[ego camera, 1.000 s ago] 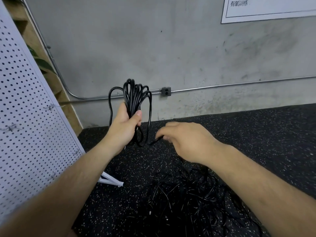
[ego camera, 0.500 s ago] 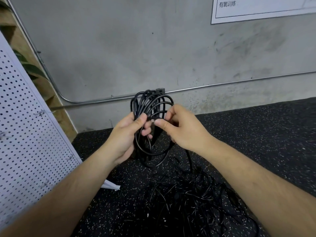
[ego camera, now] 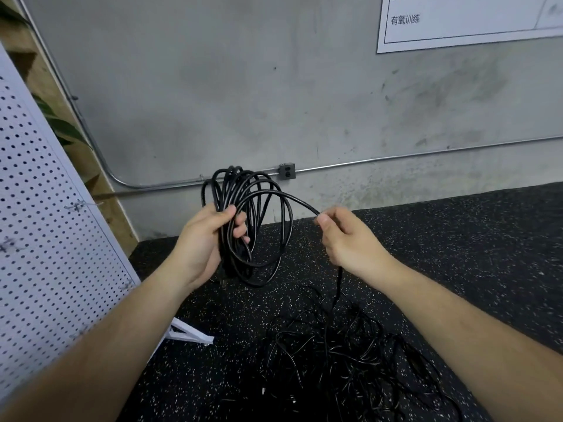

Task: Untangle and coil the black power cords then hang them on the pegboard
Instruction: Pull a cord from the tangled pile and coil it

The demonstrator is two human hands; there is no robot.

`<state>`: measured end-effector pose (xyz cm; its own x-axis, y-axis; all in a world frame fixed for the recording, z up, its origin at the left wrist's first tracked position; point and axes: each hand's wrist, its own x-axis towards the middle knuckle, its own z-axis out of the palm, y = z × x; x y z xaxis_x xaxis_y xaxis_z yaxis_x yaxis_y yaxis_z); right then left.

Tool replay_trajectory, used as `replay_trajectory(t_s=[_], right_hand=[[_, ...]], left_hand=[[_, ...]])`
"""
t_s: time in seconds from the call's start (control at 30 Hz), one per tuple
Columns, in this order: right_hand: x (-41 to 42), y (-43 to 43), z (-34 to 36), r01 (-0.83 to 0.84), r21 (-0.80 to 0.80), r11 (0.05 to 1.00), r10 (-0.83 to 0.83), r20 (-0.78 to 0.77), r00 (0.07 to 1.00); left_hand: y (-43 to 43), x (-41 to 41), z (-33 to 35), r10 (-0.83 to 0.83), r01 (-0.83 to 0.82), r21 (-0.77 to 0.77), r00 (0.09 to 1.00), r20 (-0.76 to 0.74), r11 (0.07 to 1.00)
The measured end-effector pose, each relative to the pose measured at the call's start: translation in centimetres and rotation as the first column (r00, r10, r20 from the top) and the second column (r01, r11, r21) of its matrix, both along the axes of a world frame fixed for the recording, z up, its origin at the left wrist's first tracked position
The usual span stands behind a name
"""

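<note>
Holds cord coil (ego camera: pixel 243 226) above floor (ego camera: pixel 457 239) in left hand (ego camera: pixel 201 242), fingers curled round gathered loops. Pinches trailing strand (ego camera: pixel 292 197) in right hand (ego camera: pixel 344 239), thumb against forefinger. Looks light, limp, springy: best gripped at gathered side. Leaves tangle (ego camera: pixel 350 354) below, near pegboard (ego camera: pixel 45 239).

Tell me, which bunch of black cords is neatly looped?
The coil gripped in the left hand, its free strand pinched by the right hand. The other pile lies tangled on the floor.
</note>
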<state>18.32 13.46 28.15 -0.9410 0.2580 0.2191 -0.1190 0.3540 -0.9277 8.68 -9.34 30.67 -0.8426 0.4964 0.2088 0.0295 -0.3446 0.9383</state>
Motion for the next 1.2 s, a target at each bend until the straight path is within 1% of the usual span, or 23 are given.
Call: replay_trajectory(t_s=[0.03,0.1,0.2,0.23,0.3,0.37,0.43,0.5,0.53,0.6,0.63,0.7,0.73,0.77,0.83,0.9,1.0,1.03,1.07,1.13,1.2], right_hand=[[-0.2,-0.3,0.2,0.035,-0.017,0.999,-0.035,-0.027,0.999],[-0.4,-1.0,0.5,0.102,0.004,0.995,-0.102,-0.063,0.993],[-0.8,-2.3,0.7,0.08,-0.039,0.996,-0.083,-0.096,0.992],[-1.1,-2.6,0.7,0.074,-0.026,0.997,-0.076,-0.121,0.99],[-1.3,-2.9,0.8,0.094,0.044,0.995,-0.085,-0.168,0.982],[-1.4,-2.7,0.9,0.117,0.055,0.992,-0.103,-0.214,0.971],[-1.3,-2.2,0.8,0.127,0.012,0.992,-0.121,-0.213,0.969],[-1.3,-1.5,0.3,0.129,0.049,0.99,-0.121,-0.143,0.982],[-1.2,-1.1,-0.2,0.095,0.09,0.991,-0.088,-0.081,0.993],[-1.1,-0.7,-1.7,-0.031,0.174,0.984,0.017,0.079,0.997],[-1.1,-0.5,-2.8,-0.105,0.214,0.971,0.069,0.173,0.983],[-1.1,-0.4,-5.0,-0.246,0.258,0.934,0.144,0.358,0.922],[-1.2,-0.4,-5.9,-0.291,0.261,0.92,0.161,0.427,0.89],[-1.4,-0.4,-6.5,-0.306,0.25,0.918,0.164,0.464,0.871],[-1.8,-0.8,-6.8,-0.263,0.191,0.946,0.151,0.458,0.876],[-2.3,-1.7,-6.4,-0.172,0.121,0.978,0.114,0.382,0.917],[-2.5,-3.2,-4.9,-0.026,-0.045,0.999,0.038,0.301,0.953],[-2.4,-3.7,-4.3,-0.003,-0.053,0.999,0.018,0.302,0.953],[-2.3,-4.0,-3.7,0.012,-0.003,1.0,-0.011,0.319,0.948],[-2.2,-4.4,-2.9,0.007,0.168,0.986,-0.067,0.354,0.933],[-1.7,-4.8,-1.8,-0.078,0.321,0.944,-0.053,0.381,0.923]], left_hand=[[0.0,0.1,-0.1,-0.034,0.034,0.009,0.999,0.015,0.999],[0.1,0.3,-0.1,-0.124,0.123,0.018,0.992,0.039,0.992],[0.4,0.7,-0.3,-0.251,0.25,0.021,0.964,0.087,0.968],[0.6,0.8,-0.5,-0.255,0.255,0.004,0.963,0.09,0.967],[1.0,0.9,-0.8,-0.21,0.213,-0.035,0.974,0.081,0.976],[1.2,1.2,-0.8,-0.157,0.158,-0.011,0.985,0.079,0.987],[1.3,1.4,-0.1,-0.124,0.12,0.052,0.988,0.094,0.991],[1.2,1.6,0.7,-0.127,0.112,0.13,0.985,0.118,0.985],[1.0,1.5,1.1,-0.133,0.113,0.163,0.984,0.121,0.98],[0.7,1.3,1.7,-0.133,0.105,0.208,0.984,0.122,0.972],[0.4,1.1,2.0,-0.128,0.097,0.231,0.984,0.122,0.968],[-0.1,0.7,2.7,-0.107,0.07,0.284,0.987,0.118,0.956],[-0.3,0.4,2.9,-0.095,0.055,0.307,0.988,0.118,0.95],[-0.5,0.2,3.0,-0.076,0.033,0.318,0.99,0.123,0.948],[-0.6,-0.1,2.8,0.011,-0.054,0.294,0.989,0.144,0.954],[-0.5,-0.2,2.4,0.133,-0.164,0.235,0.981,0.143,0.958],[-0.2,-0.2,2.1,0.299,-0.306,0.149,0.952,0.069,0.94],[0.0,-0.1,2.1,0.343,-0.343,0.123,0.939,0.022,0.931],[0.1,0.0,2.0,0.376,-0.372,0.101,0.926,-0.023,0.923],[0.4,0.0,1.7,0.411,-0.406,0.071,0.908,-0.079,0.911],[0.5,-0.2,1.2,0.417,-0.415,0.043,0.9,-0.123,0.909]])
